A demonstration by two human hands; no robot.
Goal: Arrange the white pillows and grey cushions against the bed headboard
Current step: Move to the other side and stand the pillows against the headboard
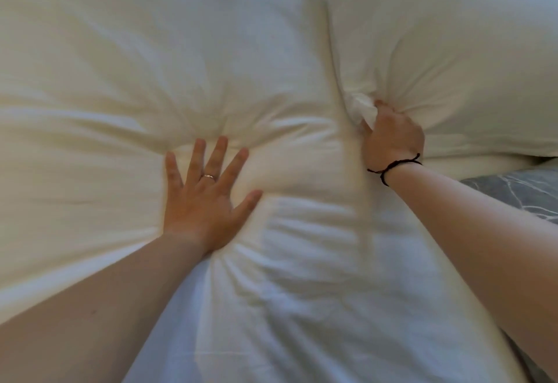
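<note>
Large plump white cotton pillow (151,75) fills 9 to 12 o'clock. Left hand (205,198), fingers flat and spread, presses its centre. Right hand (392,135) bunches corner of second puffy white pillow (453,50) at 2 o'clock. Grey marbled fabric (513,189) at 3 o'clock. Best: hold first steady, draw second snug alongside, smooth creases.

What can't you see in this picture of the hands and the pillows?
Head view:
- Headboard: only a dark sliver at the top right corner; the pillows block the rest.
- Right hand: its fingertips are buried in a bunched fold of the right pillow.
- Left pillow, pressed by the flat left hand: its left side is cut off by the frame.
- Grey cushion: mostly cut off by the right edge.
</note>
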